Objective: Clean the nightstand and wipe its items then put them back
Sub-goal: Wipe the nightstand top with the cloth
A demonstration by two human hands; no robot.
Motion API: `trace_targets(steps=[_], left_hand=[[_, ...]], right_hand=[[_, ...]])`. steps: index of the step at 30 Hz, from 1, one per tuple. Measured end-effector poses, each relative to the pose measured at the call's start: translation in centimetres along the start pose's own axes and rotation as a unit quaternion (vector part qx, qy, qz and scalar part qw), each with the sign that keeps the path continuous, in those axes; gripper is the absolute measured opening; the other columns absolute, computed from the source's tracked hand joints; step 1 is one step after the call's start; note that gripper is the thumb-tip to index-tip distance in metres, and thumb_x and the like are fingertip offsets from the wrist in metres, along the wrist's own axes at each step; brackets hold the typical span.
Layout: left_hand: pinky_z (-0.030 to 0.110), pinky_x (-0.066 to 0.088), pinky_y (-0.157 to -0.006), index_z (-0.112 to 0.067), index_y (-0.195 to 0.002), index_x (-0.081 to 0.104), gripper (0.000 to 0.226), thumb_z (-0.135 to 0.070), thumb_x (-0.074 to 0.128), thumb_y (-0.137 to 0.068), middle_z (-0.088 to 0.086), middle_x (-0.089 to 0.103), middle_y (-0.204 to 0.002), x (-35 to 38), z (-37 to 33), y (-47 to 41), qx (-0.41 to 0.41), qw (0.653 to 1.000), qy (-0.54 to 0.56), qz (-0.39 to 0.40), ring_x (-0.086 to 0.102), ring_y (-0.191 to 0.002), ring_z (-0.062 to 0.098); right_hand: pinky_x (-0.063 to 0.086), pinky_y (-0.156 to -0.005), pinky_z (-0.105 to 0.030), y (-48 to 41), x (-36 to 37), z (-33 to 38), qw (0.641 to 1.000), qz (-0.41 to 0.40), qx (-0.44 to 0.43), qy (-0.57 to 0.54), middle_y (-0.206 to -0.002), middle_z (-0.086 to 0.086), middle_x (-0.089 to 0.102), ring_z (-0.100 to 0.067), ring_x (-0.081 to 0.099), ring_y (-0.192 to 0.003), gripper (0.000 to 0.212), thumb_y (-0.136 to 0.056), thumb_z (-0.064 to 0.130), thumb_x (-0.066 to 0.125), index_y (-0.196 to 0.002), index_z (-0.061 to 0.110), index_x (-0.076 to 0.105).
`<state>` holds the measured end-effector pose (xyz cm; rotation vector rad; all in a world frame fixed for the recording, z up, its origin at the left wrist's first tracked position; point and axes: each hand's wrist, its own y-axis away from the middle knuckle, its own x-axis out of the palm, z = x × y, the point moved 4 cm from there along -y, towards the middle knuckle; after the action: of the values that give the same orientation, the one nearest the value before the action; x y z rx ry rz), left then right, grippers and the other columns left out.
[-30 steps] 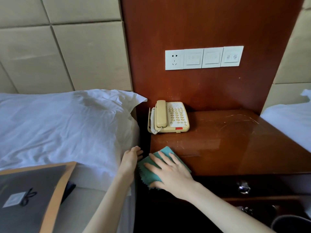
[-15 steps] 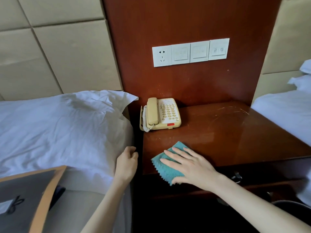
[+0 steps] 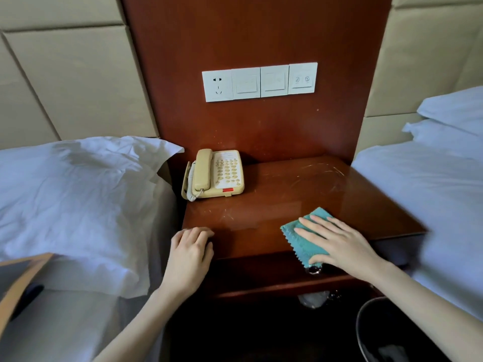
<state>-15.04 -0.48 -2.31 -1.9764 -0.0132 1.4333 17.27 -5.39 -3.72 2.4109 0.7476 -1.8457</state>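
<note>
Nightstand table (image 3: 300, 194): dark glossy wood, set between two beds, backed by a wood panel.

Teal cloth (image 3: 298, 239) lies flat on the front right part of the top, its zigzag edge reaching the front lip. Right hand (image 3: 339, 246) is spread over it, fingers straight, palm pressing down; nothing gripped.

Left hand (image 3: 189, 253) rests at the front left corner of the table, fingers loosely curled, holding nothing. Looks like a brace.

Telephone (image 3: 217, 176), cream, handset in its cradle, sits at the back left of the top, well apart from the cloth. It is the only item on the table.

Step in hand, as I read it: wiping the bare top, front strip. Pale smears (image 3: 321, 176) show at the back right, and faint scuffs in front of the telephone; both look unwiped.

Next move likely calls for carrying the cloth back over the smears under the same flat pressure. After that the telephone needs lifting with the free left hand, so the patch beneath it and the set itself can be wiped. Mind the coiled cord.
</note>
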Motion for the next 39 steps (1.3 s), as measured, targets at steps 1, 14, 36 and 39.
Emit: trace_targets(steps=[1,14,36,39], left_hand=[[0.028,0.032,-0.095,-0.02,-0.104,0.064,0.032,-0.031,0.038,-0.089,-0.008,0.063,-0.108,0.4,-0.9,0.1,0.026,1.0,-0.006,0.012,0.059,-0.097,0.015],[0.018,0.041,-0.076,-0.023,-0.113,0.062,0.037,-0.034,0.031,-0.094,-0.013,0.059,-0.117,2.0,-3.4,-1.1,0.078,0.995,-0.02,0.061,0.053,-0.097,0.006],[0.027,0.047,-0.079,-0.02,-0.114,0.064,0.042,-0.034,0.032,-0.09,-0.01,0.058,-0.12,2.4,-3.5,-1.5,0.087,0.995,0.012,0.053,0.056,-0.099,0.011],[0.024,0.043,-0.084,-0.022,-0.116,0.062,0.044,-0.036,0.029,-0.09,-0.012,0.058,-0.122,1.8,-3.3,-0.5,0.073,0.995,0.008,0.061,0.056,-0.1,0.01]], right_hand=[[0.026,-0.11,-0.035,1.0,0.2,-1.1,1.0,-0.003,0.012,-0.003,-0.146,0.002,0.046,-0.019,0.045,-0.133,0.07,-0.086,0.065,0.033,-0.142,0.024,0.042],[0.014,-0.105,-0.027,10.7,2.2,-13.4,0.977,0.027,0.201,-0.06,-0.139,0.003,0.053,-0.017,0.04,-0.126,0.067,-0.089,0.07,0.012,-0.136,0.03,0.04],[0.041,-0.104,-0.04,3.7,0.6,-4.9,0.998,0.02,0.059,-0.033,-0.141,0.002,0.052,-0.022,0.053,-0.126,0.07,-0.084,0.07,0.032,-0.136,0.027,0.051],[0.045,-0.1,-0.038,1.9,0.3,-1.7,0.997,0.019,0.062,-0.05,-0.139,0.002,0.054,-0.022,0.055,-0.124,0.069,-0.084,0.071,0.032,-0.134,0.028,0.051]])
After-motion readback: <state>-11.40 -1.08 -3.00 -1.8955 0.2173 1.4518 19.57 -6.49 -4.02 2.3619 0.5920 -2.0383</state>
